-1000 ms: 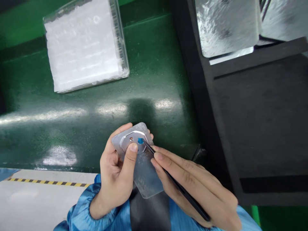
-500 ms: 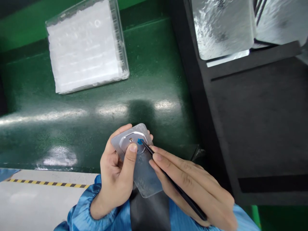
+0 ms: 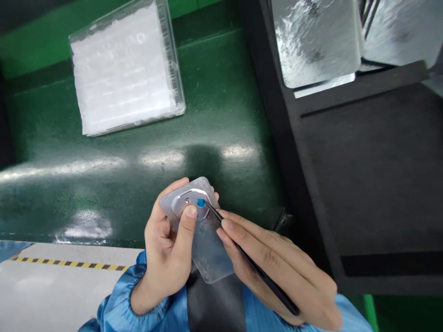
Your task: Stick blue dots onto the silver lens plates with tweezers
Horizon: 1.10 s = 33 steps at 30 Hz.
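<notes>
My left hand (image 3: 173, 244) is closed round a phone-shaped silver metal plate (image 3: 212, 251), thumb on its face and fingers behind. A raised rounded ring surrounds a small round hole near the plate's upper end. Inside that ring lies a small blue piece (image 3: 201, 202), perhaps film or tape; I cannot tell which. My right hand (image 3: 277, 263) grips black tweezers (image 3: 258, 269) between thumb and fingers. Their tip is at the right edge of the blue piece; whether it pinches it, I cannot tell. My left thumb rests just below the hole.
A clear plastic tray (image 3: 178, 92) with white sheeting (image 3: 121, 69) lies on the green work surface (image 3: 221, 92). At right stands a black foam holder (image 3: 374, 184) with silver sheets (image 3: 316, 41) at its top. A pale floor (image 3: 69, 295) with a yellow-black stripe shows lower left.
The tweezers' tip has shifted slightly right, from over the blue piece to its edge, and more of the blue shows. My left hand and the plate are nearly still.
</notes>
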{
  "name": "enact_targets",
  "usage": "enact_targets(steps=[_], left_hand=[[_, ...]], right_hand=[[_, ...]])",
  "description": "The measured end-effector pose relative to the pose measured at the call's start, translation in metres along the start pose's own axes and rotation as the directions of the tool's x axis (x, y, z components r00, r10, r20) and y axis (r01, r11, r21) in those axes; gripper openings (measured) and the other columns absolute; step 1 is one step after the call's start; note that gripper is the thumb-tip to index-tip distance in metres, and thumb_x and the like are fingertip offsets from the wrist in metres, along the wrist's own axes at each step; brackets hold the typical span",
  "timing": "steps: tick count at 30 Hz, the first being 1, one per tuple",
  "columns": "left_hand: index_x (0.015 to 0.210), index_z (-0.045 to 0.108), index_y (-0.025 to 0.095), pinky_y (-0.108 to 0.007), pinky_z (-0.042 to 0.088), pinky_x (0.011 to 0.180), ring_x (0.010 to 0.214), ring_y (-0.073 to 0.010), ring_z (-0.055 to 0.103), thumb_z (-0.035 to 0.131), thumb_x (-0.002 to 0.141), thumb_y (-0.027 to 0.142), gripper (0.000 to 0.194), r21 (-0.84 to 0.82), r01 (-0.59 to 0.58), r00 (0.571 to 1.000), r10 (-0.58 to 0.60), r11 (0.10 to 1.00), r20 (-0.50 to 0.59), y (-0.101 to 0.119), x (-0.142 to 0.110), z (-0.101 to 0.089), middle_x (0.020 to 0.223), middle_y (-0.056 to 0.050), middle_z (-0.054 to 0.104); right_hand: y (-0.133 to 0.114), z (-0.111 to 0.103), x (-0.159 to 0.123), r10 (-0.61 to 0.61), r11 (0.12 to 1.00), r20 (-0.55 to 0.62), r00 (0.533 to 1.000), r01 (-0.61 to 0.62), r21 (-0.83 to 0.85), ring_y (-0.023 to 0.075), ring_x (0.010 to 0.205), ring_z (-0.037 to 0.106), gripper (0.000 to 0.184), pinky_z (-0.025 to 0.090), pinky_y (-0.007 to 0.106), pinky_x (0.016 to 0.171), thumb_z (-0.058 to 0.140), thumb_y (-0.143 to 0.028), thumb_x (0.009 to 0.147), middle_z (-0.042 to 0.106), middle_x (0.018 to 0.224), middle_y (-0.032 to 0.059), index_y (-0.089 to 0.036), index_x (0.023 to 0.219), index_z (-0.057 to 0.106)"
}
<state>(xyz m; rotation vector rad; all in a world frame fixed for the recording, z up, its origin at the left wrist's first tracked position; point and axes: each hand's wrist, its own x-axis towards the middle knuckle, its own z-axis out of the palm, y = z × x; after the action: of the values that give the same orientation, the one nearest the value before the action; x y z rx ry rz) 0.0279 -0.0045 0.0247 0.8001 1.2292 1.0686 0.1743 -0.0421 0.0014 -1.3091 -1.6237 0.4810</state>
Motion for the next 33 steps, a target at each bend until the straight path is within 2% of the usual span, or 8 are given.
enact_targets(steps=[6, 11, 17, 20, 23, 26, 29, 33], left_hand=[[0.132, 0.065, 0.030, -0.027, 0.065, 0.094, 0.108, -0.0195, 0.079, 0.061, 0.104, 0.015, 0.032, 0.000, -0.003, 1.000, 0.003, 1.000, 0.018, 0.001, -0.001, 0.000, 0.117, -0.002, 0.082], [0.133, 0.065, 0.031, -0.026, 0.064, 0.097, 0.112, -0.0187, 0.078, 0.060, 0.105, 0.015, 0.033, 0.017, 0.002, 1.000, -0.003, 1.000, 0.021, -0.001, -0.001, -0.003, 0.120, -0.002, 0.082], [0.132, 0.066, 0.032, -0.025, 0.065, 0.095, 0.109, -0.0179, 0.079, 0.060, 0.104, 0.016, 0.032, 0.012, 0.009, 1.000, -0.009, 1.000, 0.016, -0.001, 0.000, -0.002, 0.119, -0.001, 0.082], [0.131, 0.066, 0.029, -0.026, 0.066, 0.092, 0.107, -0.0194, 0.080, 0.062, 0.104, 0.018, 0.030, -0.002, 0.015, 1.000, -0.015, 1.000, -0.002, 0.001, 0.000, -0.001, 0.117, -0.003, 0.082], [0.132, 0.064, 0.026, -0.029, 0.067, 0.091, 0.107, -0.0223, 0.080, 0.064, 0.103, 0.021, 0.030, 0.006, 0.034, 0.999, -0.034, 0.999, 0.008, 0.003, 0.002, 0.000, 0.114, -0.007, 0.083], [0.133, 0.062, 0.026, -0.029, 0.067, 0.088, 0.104, -0.0222, 0.081, 0.064, 0.103, 0.023, 0.031, 0.022, 0.060, 0.997, -0.061, 0.998, 0.053, 0.004, 0.002, -0.002, 0.109, -0.006, 0.084], [0.134, 0.063, 0.029, -0.020, 0.065, 0.077, 0.090, -0.0159, 0.082, 0.065, 0.103, 0.026, 0.032, 0.083, 0.048, 0.995, -0.055, 0.995, 0.085, 0.004, 0.002, -0.006, 0.106, -0.003, 0.084], [0.134, 0.065, 0.029, -0.016, 0.062, 0.075, 0.086, -0.0127, 0.078, 0.067, 0.102, 0.029, 0.032, 0.205, -0.004, 0.995, -0.016, 0.979, 0.096, 0.003, 0.002, -0.011, 0.111, -0.002, 0.082]], right_hand=[[0.003, -0.002, 0.000, -0.054, 0.998, 0.018, 0.998, 0.054, 0.028, 0.0213, 0.107, 0.078, 0.044, 0.067, 0.026, 0.094, 0.071, -0.005, 0.096, 0.074, 0.131, 0.0085, -0.012, 0.139, 0.067], [0.000, 0.000, 0.000, -0.005, 1.000, 0.015, 1.000, 0.004, 0.029, 0.0245, 0.103, 0.079, 0.042, 0.071, 0.032, 0.084, 0.064, -0.009, 0.101, 0.075, 0.129, 0.0063, -0.020, 0.142, 0.067], [0.002, 0.001, 0.002, 0.009, 1.000, -0.010, 1.000, -0.009, 0.003, 0.0216, 0.098, 0.080, 0.040, 0.071, 0.027, 0.083, 0.072, -0.005, 0.095, 0.078, 0.124, 0.0061, -0.017, 0.134, 0.071], [0.001, -0.007, 0.005, 0.068, 0.995, 0.023, 0.997, -0.069, 0.067, 0.0219, 0.091, 0.081, 0.035, 0.071, 0.029, 0.079, 0.075, -0.008, 0.093, 0.080, 0.118, 0.0060, -0.019, 0.126, 0.073], [-0.008, -0.019, 0.014, 0.139, 0.971, 0.013, 0.990, -0.139, 0.195, 0.0257, 0.094, 0.080, 0.013, 0.072, 0.037, 0.076, 0.064, -0.022, 0.103, 0.080, 0.110, 0.0073, -0.022, 0.111, 0.074], [-0.021, -0.029, 0.028, 0.220, 0.972, -0.004, 0.975, -0.219, 0.084, 0.0263, 0.095, 0.078, 0.026, 0.070, 0.040, 0.078, 0.050, -0.013, 0.105, 0.077, 0.104, 0.0079, -0.024, 0.099, 0.072], [-0.022, -0.030, 0.039, 0.134, 0.985, 0.146, 0.980, -0.116, -0.127, 0.0202, 0.088, 0.075, 0.029, 0.068, 0.030, 0.077, 0.054, -0.004, 0.100, 0.072, 0.106, 0.0082, -0.021, 0.114, 0.073], [-0.007, -0.021, 0.042, -0.007, 0.987, 0.278, 0.961, 0.051, -0.154, 0.0192, 0.100, 0.073, 0.036, 0.065, 0.028, 0.091, 0.057, 0.003, 0.095, 0.070, 0.115, 0.0097, -0.015, 0.123, 0.070]])
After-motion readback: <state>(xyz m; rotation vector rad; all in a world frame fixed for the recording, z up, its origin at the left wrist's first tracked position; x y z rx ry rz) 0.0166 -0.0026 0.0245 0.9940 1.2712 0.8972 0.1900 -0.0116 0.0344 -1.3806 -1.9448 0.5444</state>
